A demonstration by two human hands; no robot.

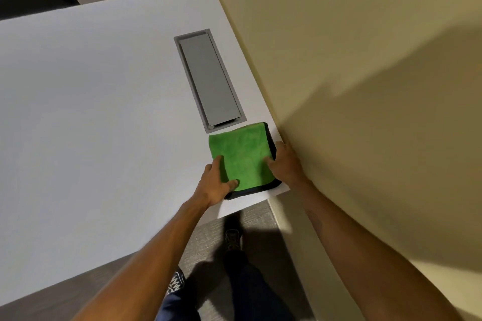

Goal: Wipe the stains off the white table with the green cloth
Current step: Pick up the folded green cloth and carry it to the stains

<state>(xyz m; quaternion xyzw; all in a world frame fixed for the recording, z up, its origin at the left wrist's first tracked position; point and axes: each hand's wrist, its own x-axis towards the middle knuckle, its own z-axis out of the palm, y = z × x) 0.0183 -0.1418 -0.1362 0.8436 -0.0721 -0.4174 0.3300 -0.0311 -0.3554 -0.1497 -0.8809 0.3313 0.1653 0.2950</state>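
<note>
Looking down past your bare forearms, you see dark trousers and patterned shoes [176, 281] on a grey, finely ribbed carpet [206, 240]. Your left hand [216, 182] lies on the near left part of the cloth [241, 159], fingers spread flat, with the thumb pressed on the green pile near the dark hem; it grips nothing. Your right hand [285, 161] rests at the cloth's right side, thumb on the green face and fingers down along the dark edge by the wall [365, 86]; whether those fingers pinch the edge you cannot tell from here.

The cloth is a folded square of bright green, fluffy microfibre with a black bound border that shows along its near and right sides. It lies flat at the desk's [91, 112] near right corner, close to the wall.

The desk is smooth, matte white, with sharp straight edges. No stain can be made out on it. Just beyond the cloth a long grey rectangular hatch [208, 78], rounded at the corners, sits flush in the top. The wall is plain, matte yellowish beige.
</note>
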